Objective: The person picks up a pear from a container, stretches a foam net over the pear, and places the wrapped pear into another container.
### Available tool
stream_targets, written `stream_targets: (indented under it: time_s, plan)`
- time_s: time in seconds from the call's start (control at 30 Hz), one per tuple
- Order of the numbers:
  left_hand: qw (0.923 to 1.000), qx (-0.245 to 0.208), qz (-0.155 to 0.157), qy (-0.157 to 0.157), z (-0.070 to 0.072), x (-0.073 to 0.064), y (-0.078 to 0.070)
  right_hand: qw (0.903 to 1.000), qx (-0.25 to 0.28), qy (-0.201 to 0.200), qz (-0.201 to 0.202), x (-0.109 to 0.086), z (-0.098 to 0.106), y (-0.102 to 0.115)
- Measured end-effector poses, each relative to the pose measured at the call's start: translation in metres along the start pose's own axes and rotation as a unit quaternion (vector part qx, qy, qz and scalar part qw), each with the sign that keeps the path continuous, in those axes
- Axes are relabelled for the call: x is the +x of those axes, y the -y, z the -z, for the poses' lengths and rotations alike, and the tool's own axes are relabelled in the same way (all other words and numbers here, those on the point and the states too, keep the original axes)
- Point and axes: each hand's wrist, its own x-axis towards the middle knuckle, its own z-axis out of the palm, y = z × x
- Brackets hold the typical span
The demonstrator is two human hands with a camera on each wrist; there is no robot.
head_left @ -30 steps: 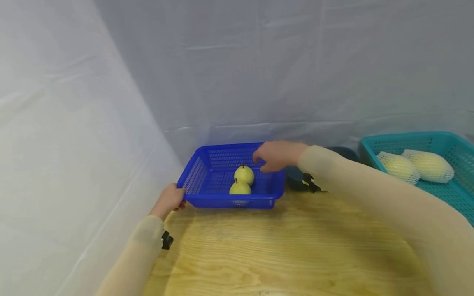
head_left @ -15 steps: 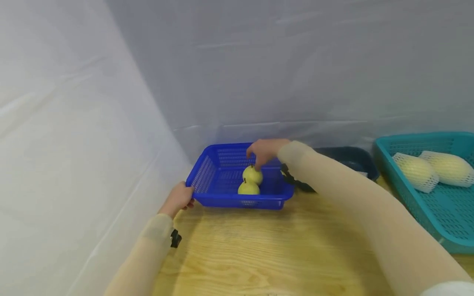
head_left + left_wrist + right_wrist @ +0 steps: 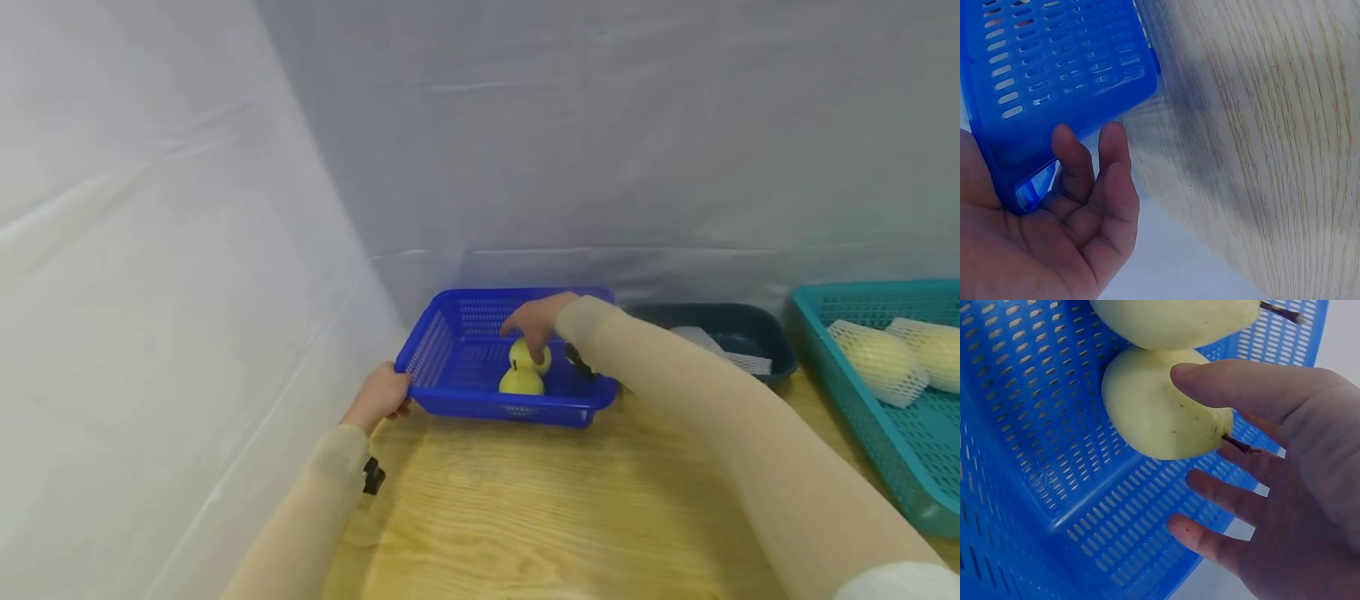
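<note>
A blue slotted plastic basket [image 3: 502, 407] stands near the back wall, with two yellow-green pears inside. The nearer pear [image 3: 521, 382] touches the farther pear [image 3: 518, 353]. My left hand [image 3: 382, 393] grips the basket's left front corner; the left wrist view shows its fingers curled beneath the rim. My right hand [image 3: 536, 321] reaches down into the basket over the farther pear. In the right wrist view, my right thumb overlaps one pear [image 3: 1147, 419], while the other fingers stay spread around its stem end. A second pear [image 3: 1172, 319] lies against it.
Right of the basket sits a dark tray [image 3: 750, 342] with white foam netting [image 3: 701, 338] in it. Farther right, a teal basket [image 3: 847, 425] holds two fruits in foam nets [image 3: 877, 362]. White sheeting [image 3: 247, 250] walls the wooden table's left and back.
My right hand has moved from the basket's right side in over the pears and lowered. My left hand keeps its grip on the corner. The head view has turned slightly.
</note>
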Motion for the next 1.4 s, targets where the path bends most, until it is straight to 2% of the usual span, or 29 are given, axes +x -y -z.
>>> stream_targets:
  time_s: [0.23, 0.4, 0.7, 0.97, 1.17, 1.4]
  plan:
    - [1.0, 0.001, 0.002, 0.001, -0.004, -0.001, -0.003, 0.9993, -0.03, 0.02, 0.005, 0.0, -0.008, 0.0]
    - [1.0, 0.006, 0.001, 0.0, -0.007, 0.001, -0.007, 0.9988, -0.044, 0.02, 0.011, 0.002, -0.012, -0.007]
    - [0.9999, 0.015, 0.007, -0.002, -0.004, 0.001, -0.011, 0.9997, -0.021, 0.009, 0.011, 0.003, -0.013, -0.016]
    - [0.9998, 0.017, 0.009, 0.002, -0.004, 0.0, -0.012, 0.9991, -0.022, 0.008, 0.035, 0.002, -0.015, -0.02]
    - [0.9999, 0.011, 0.006, 0.005, -0.003, 0.003, -0.011, 0.9987, -0.009, -0.022, 0.044, -0.009, -0.009, -0.02]
    - [0.9998, 0.019, 0.009, 0.007, 0.002, 0.008, -0.002, 0.9939, -0.002, -0.075, 0.081, -0.025, 0.01, -0.017]
